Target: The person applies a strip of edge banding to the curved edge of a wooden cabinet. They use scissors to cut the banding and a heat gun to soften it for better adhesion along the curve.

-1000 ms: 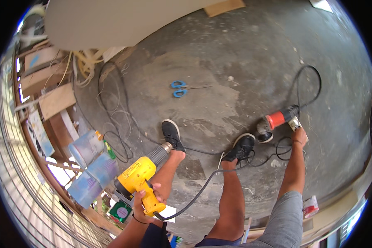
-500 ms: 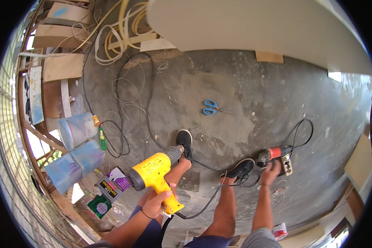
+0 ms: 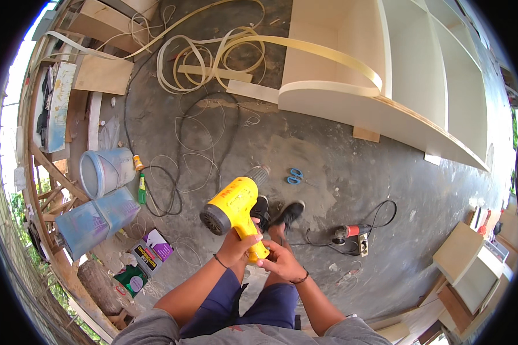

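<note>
A yellow heat gun (image 3: 235, 202) with a grey nozzle is held in front of my body, its nozzle tilted up and away to the right. My left hand (image 3: 233, 246) is wrapped round its handle. At the butt of that handle, my right hand (image 3: 283, 262) has its thumb and fingers closed on the lower end; what the fingertips press is partly hidden. Beyond the nozzle, blue-handled scissors (image 3: 294, 176) lie on the floor. To the right lies a red and black angle grinder (image 3: 346, 232) beside a white socket strip (image 3: 363, 244).
A large pale cabinet (image 3: 351, 109) fills the far right, with a cream edging strip (image 3: 322, 50) curving along its rounded edge. Coiled strips (image 3: 181, 57) and black cable (image 3: 181, 138) lie on the floor. Buckets (image 3: 105, 171), cans (image 3: 153, 251) and boards (image 3: 103, 75) line the left side.
My right hand has left the angle grinder and come to the heat gun's handle. The view has risen, showing more of the cabinet. My feet are closer together.
</note>
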A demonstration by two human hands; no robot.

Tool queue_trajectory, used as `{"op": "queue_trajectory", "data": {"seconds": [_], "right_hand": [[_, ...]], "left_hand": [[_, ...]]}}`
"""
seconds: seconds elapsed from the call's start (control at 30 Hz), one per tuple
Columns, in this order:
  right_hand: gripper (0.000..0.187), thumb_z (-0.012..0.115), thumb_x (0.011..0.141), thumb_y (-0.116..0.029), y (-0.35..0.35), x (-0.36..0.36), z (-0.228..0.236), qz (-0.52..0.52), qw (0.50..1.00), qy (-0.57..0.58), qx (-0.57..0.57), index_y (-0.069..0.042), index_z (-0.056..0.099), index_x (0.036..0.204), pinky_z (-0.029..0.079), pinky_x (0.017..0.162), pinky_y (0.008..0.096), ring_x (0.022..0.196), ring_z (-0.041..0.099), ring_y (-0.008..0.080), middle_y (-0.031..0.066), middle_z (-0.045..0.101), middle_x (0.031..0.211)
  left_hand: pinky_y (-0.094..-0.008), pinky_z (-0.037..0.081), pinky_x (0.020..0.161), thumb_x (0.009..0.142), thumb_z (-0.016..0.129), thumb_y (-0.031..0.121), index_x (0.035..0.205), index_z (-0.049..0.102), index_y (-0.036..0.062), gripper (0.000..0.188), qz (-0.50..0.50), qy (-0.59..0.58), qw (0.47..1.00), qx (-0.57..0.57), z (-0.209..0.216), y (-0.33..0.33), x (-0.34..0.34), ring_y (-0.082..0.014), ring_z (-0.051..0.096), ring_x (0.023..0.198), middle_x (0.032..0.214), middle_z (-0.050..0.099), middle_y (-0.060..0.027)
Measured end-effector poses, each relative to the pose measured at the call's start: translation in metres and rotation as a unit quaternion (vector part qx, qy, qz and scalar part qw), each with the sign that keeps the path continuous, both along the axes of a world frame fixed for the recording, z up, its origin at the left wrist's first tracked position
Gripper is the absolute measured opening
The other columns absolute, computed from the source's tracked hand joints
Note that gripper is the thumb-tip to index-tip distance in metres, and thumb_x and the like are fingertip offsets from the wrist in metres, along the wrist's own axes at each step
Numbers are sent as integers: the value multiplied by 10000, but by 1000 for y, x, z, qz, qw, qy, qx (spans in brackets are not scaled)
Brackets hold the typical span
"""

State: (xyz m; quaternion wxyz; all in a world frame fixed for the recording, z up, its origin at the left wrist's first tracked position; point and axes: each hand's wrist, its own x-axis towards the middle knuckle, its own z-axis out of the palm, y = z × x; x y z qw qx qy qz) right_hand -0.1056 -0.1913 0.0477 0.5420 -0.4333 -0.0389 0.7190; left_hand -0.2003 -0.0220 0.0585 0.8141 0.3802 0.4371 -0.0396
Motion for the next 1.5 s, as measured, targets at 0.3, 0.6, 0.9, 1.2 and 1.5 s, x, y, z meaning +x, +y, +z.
{"op": "queue_trajectory", "data": {"seconds": [0.3, 0.6, 0.9, 1.2, 1.5], "right_hand": [[386, 544, 1002, -247, 66, 42, -59, 7, 996, -87, 8, -38, 476, 1320, 459, 960, 322, 1124, 570, 170, 91, 606, 1197], [469, 640, 908, -66, 103, 101, -80, 37, 999, 1, 35, 0, 449, 1332, 455, 937, 284, 1098, 557, 131, 43, 573, 1163], [346, 674, 867, -208, 199, 91, -11, 71, 913, -375, -144, -18, 617, 1152, 477, 895, 401, 1043, 621, 337, 155, 643, 1157], [572, 772, 751, -266, 249, 301, 67, -56, 413, -887, -200, -125, 580, 1270, 350, 998, 526, 1168, 532, 287, 93, 591, 1173], [195, 699, 883, -182, 169, 410, 59, -235, 502, -820, -144, -21, 653, 985, 447, 624, 277, 689, 631, 173, 63, 648, 770]], "left_hand": [[-303, 503, 866, 821, 636, 135, 1257, 477, 57, 470, 83, -42, 987, -129, -22, 33, 28, -160, 560, 975, 1094, 537, -77], [-304, 473, 906, 789, 670, 98, 1230, 507, 56, 471, 13, -38, 994, -98, -44, 84, 79, -154, 550, 991, 1062, 548, -61], [-433, 521, 878, 830, 587, 193, 1172, 492, 64, 378, 159, 55, 972, -162, -55, 160, 50, -299, 625, 949, 906, 573, -118], [-376, 555, 733, 886, 598, 218, 1109, 505, 89, 274, 149, 120, 977, -94, -96, 211, 37, -250, 639, 780, 778, 557, -66], [-424, 524, 777, 852, 695, 290, 1098, 582, -9, 403, -251, 246, 854, 383, -261, 166, 105, -341, 688, 890, 1005, 686, -191]]}}
